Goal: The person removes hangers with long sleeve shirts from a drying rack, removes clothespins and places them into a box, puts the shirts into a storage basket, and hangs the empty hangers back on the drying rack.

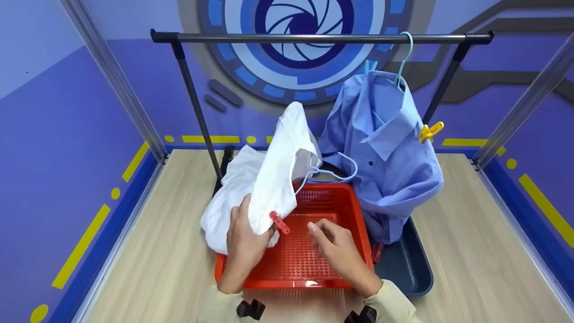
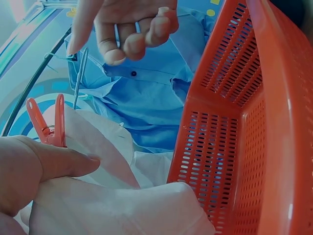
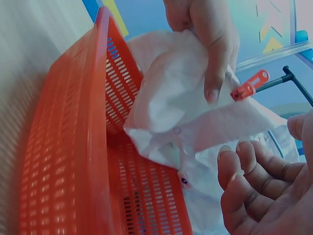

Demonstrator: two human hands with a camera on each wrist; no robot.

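Note:
My left hand point(image 1: 249, 242) grips a white garment point(image 1: 274, 179), which is held up over the left side of a red perforated basket point(image 1: 367, 264). A red clothespin point(image 1: 280, 222) is clipped to the cloth right beside that hand's thumb. Out of the garment's opening pokes the hook of a light blue hanger point(image 1: 352, 172), pointing right. My right hand point(image 1: 334, 244) hovers over the basket with fingers loosely curled and nothing in them; in the right wrist view its fingers point(image 3: 259, 171) face the white cloth point(image 3: 171, 98). Part of the hanger is hidden inside the garment.
A blue shirt point(image 1: 390, 166) hangs by a light green hanger point(image 1: 407, 54) on a black rail point(image 1: 278, 38). On its shoulder sits a yellow clothespin point(image 1: 431, 132). A dark tray point(image 1: 417, 269) stands right of the basket, with a red clothespin point(image 1: 378, 252) near its left side.

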